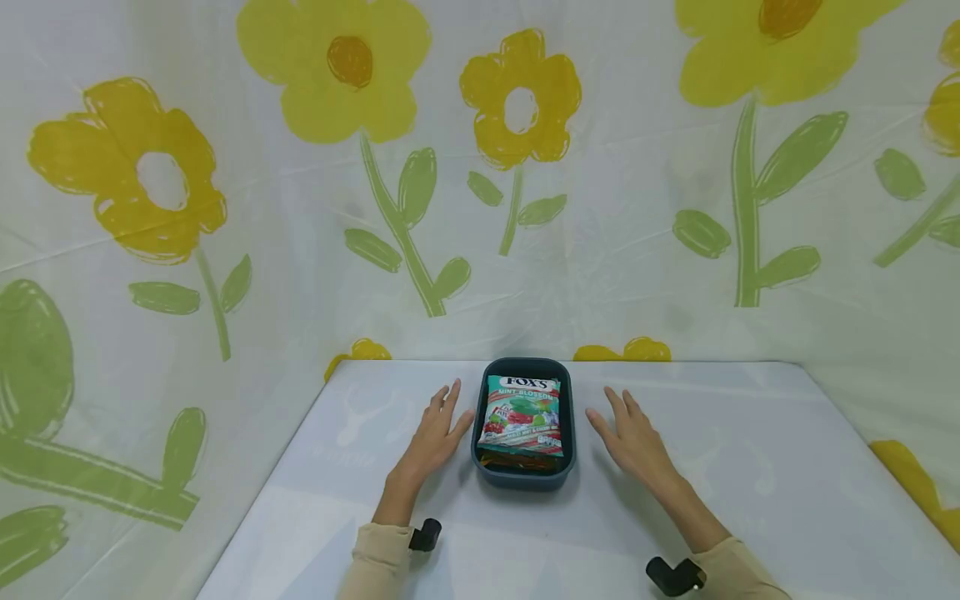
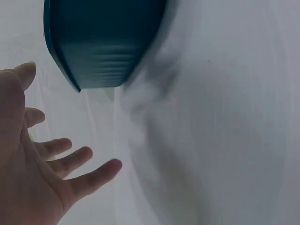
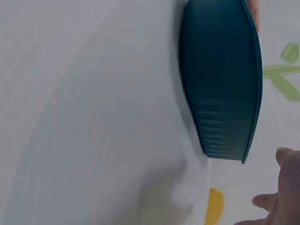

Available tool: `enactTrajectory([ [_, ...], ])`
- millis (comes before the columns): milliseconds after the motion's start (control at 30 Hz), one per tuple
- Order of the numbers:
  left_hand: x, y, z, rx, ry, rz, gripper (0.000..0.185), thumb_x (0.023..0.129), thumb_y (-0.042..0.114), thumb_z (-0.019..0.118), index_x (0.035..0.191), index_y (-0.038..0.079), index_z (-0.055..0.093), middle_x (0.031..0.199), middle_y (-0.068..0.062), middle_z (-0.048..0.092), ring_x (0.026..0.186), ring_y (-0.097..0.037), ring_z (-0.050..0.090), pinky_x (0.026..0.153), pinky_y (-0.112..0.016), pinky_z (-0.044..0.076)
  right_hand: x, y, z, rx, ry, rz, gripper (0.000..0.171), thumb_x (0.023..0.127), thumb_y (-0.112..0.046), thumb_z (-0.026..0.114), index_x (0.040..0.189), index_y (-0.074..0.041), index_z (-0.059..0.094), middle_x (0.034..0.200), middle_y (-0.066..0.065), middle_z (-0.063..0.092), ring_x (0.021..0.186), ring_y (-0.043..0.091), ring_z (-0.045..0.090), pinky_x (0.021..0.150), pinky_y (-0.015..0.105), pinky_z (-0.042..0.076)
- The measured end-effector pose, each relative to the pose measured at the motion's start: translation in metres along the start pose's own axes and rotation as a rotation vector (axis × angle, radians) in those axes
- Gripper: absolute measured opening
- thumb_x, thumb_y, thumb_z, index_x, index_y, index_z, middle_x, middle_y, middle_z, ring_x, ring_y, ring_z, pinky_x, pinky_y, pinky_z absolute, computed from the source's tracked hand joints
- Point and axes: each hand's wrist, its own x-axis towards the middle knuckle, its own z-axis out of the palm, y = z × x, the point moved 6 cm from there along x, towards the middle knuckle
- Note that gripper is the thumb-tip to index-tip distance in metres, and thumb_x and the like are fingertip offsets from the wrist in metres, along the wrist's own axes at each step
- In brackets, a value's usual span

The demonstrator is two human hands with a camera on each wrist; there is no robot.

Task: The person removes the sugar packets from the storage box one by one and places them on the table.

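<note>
A dark teal plastic tub (image 1: 566, 398) stands on the white table, with a Fox's candy bag (image 1: 522, 414) lying on top of other packets inside it. My left hand (image 1: 438, 429) lies flat on the table just left of the tub, fingers straight, holding nothing. My right hand (image 1: 630, 433) lies flat just right of the tub, also empty. In the left wrist view the tub's outer wall (image 2: 103, 42) shows above my spread left hand (image 2: 42, 173). In the right wrist view the tub wall (image 3: 220, 79) fills the upper right, with my right hand (image 3: 283, 192) at the lower right corner.
The white table (image 1: 750, 467) ends at a backdrop cloth printed with yellow flowers (image 1: 517, 100) that wraps the back and both sides. Small black camera mounts sit at both wrists (image 1: 424, 535).
</note>
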Motion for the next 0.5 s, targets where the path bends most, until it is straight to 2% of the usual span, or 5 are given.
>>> enactTrajectory([
  [100,0.001,0.004,0.001,-0.039,0.011,0.017,0.073,0.098,0.056,0.044,0.158,0.022,0.019,0.159,-0.017,0.025,0.144,-0.039,0.032,0.114,-0.065,0.032,0.002,-0.003,0.001,0.02,0.012,0.003,0.082,0.099,-0.063,0.031,0.156,-0.005,0.02,0.159,0.032,0.015,0.143,0.053,0.022,0.112,0.074,0.023],
  [167,0.002,0.006,0.002,-0.066,0.014,0.03,0.073,0.098,0.055,0.046,0.158,0.022,0.02,0.157,-0.016,0.03,0.14,-0.036,0.04,0.113,-0.062,0.037,0.004,-0.006,0.002,0.032,0.022,0.007,0.082,0.098,-0.064,0.03,0.156,-0.006,0.021,0.158,0.032,0.018,0.142,0.051,0.026,0.112,0.073,0.026],
  [333,0.003,0.009,0.004,-0.122,0.001,0.033,0.07,0.099,0.052,0.047,0.158,0.023,0.022,0.15,-0.016,0.04,0.122,-0.03,0.056,0.098,-0.054,0.052,0.008,-0.015,0.004,0.074,0.025,0.013,0.08,0.099,-0.063,0.031,0.156,-0.008,0.02,0.156,0.029,0.024,0.139,0.049,0.033,0.11,0.071,0.031],
  [500,0.004,0.009,0.009,-0.178,-0.01,0.006,0.067,0.1,0.05,0.047,0.157,0.023,0.025,0.145,-0.016,0.046,0.115,-0.028,0.058,0.09,-0.048,0.057,0.011,-0.027,0.007,0.105,0.015,0.017,0.077,0.1,-0.061,0.033,0.156,-0.01,0.021,0.156,0.026,0.026,0.139,0.048,0.036,0.109,0.07,0.034],
])
